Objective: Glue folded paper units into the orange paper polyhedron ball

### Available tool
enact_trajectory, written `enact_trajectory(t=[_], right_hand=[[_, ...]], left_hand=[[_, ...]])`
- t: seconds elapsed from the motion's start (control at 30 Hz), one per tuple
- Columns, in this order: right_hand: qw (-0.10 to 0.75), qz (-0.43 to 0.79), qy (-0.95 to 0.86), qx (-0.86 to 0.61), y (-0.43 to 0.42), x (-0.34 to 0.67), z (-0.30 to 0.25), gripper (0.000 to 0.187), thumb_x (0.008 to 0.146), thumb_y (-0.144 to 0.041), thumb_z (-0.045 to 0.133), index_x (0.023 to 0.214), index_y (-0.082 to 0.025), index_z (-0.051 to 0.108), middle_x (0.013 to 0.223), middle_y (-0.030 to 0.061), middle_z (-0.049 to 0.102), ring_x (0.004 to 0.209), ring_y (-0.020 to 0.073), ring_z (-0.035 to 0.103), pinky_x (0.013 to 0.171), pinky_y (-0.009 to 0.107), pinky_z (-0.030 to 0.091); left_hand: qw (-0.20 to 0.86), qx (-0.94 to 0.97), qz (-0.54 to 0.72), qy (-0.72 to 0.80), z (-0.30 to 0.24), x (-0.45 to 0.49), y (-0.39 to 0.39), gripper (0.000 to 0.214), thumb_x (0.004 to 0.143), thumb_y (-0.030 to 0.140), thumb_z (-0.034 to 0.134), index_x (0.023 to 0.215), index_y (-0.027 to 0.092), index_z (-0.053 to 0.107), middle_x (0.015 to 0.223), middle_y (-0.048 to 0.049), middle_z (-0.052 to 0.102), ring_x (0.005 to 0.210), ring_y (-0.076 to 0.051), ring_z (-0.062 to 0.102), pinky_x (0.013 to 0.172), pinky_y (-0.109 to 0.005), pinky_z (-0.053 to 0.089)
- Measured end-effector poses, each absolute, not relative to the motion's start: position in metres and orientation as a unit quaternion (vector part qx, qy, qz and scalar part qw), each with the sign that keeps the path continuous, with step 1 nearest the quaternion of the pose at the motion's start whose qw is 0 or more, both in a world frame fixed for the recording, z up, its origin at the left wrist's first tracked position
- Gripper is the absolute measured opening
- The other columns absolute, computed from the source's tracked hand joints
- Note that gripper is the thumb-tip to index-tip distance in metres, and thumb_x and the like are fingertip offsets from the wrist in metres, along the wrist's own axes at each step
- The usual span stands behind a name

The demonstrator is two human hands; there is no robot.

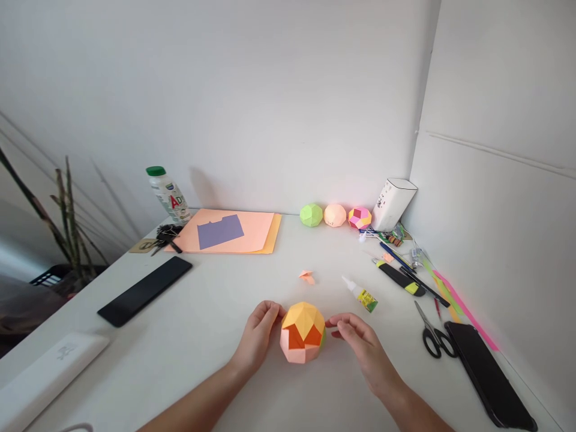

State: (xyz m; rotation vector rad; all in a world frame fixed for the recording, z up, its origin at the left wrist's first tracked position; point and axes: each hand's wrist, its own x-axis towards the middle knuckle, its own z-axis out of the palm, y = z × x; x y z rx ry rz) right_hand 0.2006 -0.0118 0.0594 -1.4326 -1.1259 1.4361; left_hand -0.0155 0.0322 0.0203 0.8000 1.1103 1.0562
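A folded paper ball (302, 332) in yellow, orange and pink rests on the white table (211, 312) near its front. My left hand (257, 333) lies against the ball's left side with fingers curled. My right hand (360, 342) sits just to the ball's right, fingers bent and pinched near the ball; nothing shows between them. A small pink folded paper piece (307, 276) lies behind the ball. A small glue bottle (360, 294) lies on its side to the right of that piece.
Three paper balls, green (311, 215), peach (335, 215) and pink-yellow (359, 217), stand by the wall beside a white box (393, 203). Paper sheets (234, 231), a bottle (167, 195), keys (165, 237), a black case (144, 290), pens (400, 277), scissors (433, 336) and a phone (488, 372) lie around.
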Motion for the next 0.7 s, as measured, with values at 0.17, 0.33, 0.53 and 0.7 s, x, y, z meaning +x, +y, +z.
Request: enact_trajectory(t=[0.17, 0.33, 0.53, 0.7], right_hand=[[0.397, 0.562, -0.444, -0.574, -0.013, 0.201, 0.059, 0.036, 0.085, -0.055, 0.055, 0.093, -0.022, 0.066, 0.112, 0.0076, 0.067, 0.108, 0.0287, 0.058, 0.099, 0.045, 0.04], [0.4, 0.512, -0.474, -0.594, -0.012, 0.201, 0.059, 0.031, 0.091, -0.048, 0.047, 0.092, -0.022, 0.065, 0.108, 0.0078, 0.068, 0.105, 0.0269, 0.062, 0.095, 0.043, 0.046], [0.283, 0.192, -0.724, -0.599, -0.011, 0.2, 0.036, 0.03, 0.09, -0.017, 0.038, 0.099, -0.016, 0.067, 0.111, 0.0165, 0.066, 0.108, 0.0302, 0.06, 0.091, 0.048, 0.05], [0.052, 0.103, -0.824, -0.554, -0.009, 0.198, 0.021, 0.055, 0.078, -0.001, 0.043, 0.131, -0.01, 0.055, 0.144, 0.0197, 0.046, 0.135, 0.0384, 0.039, 0.105, 0.056, 0.04]], left_hand=[[0.639, 0.366, 0.471, 0.486, 0.02, -0.016, 0.032, 0.027, 0.081, 0.043, 0.056, 0.069, 0.019, 0.052, 0.073, 0.0003, 0.054, 0.066, -0.014, 0.052, 0.057, -0.023, 0.042], [0.636, 0.372, 0.477, 0.48, 0.018, -0.016, 0.031, 0.025, 0.081, 0.041, 0.054, 0.068, 0.019, 0.05, 0.074, 0.0007, 0.053, 0.067, -0.014, 0.05, 0.058, -0.022, 0.041], [0.637, 0.374, 0.482, 0.471, 0.017, -0.016, 0.031, 0.027, 0.081, 0.043, 0.054, 0.068, 0.02, 0.049, 0.075, 0.0002, 0.052, 0.067, -0.014, 0.049, 0.058, -0.023, 0.041], [0.639, 0.37, 0.483, 0.47, 0.017, -0.015, 0.031, 0.027, 0.081, 0.042, 0.054, 0.069, 0.02, 0.048, 0.074, 0.0009, 0.051, 0.066, -0.013, 0.048, 0.057, -0.023, 0.04]])
